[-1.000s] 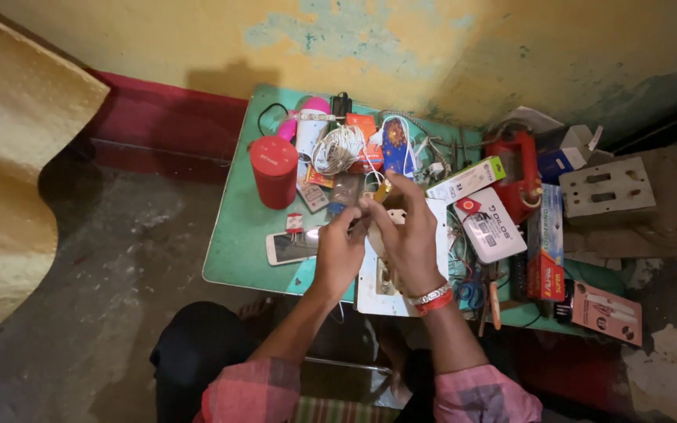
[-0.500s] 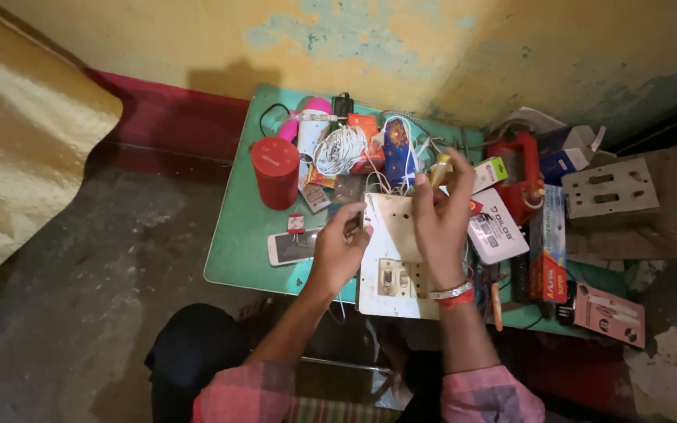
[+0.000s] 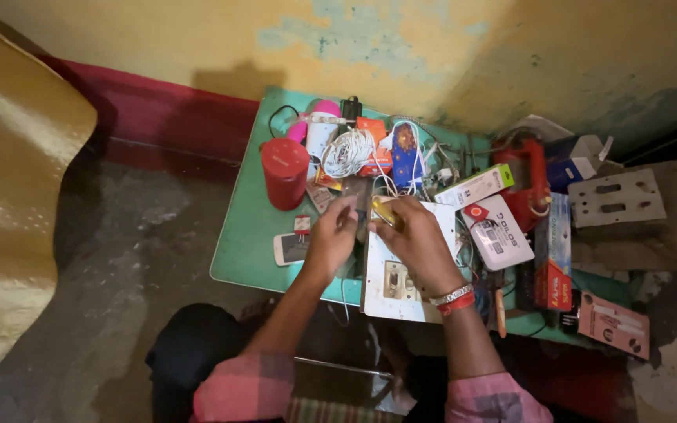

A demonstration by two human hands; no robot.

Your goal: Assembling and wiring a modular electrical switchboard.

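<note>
A white switch board (image 3: 405,294) lies on the green table (image 3: 248,235), right in front of me. My left hand (image 3: 329,241) curls around the board's upper left edge. Beside it, over the top of the board, my right hand (image 3: 418,244) grips a small yellow-handled tool (image 3: 383,211). The tool's tip is hidden between my fingers. The fingertips of both hands almost meet. A red and silver bangle (image 3: 454,298) is on my right wrist.
The table's back and right are crowded: a red cylinder (image 3: 284,172), a coil of white wire (image 3: 348,151), a red tool (image 3: 528,180), several small boxes (image 3: 497,232) and a phone (image 3: 290,248). A grey block (image 3: 617,199) lies at the right. The wall stands just behind.
My right hand reached toward the clutter at the back half a second ago. It has come back to my left hand with the yellow tool in it. My left hand stayed at the board's edge.
</note>
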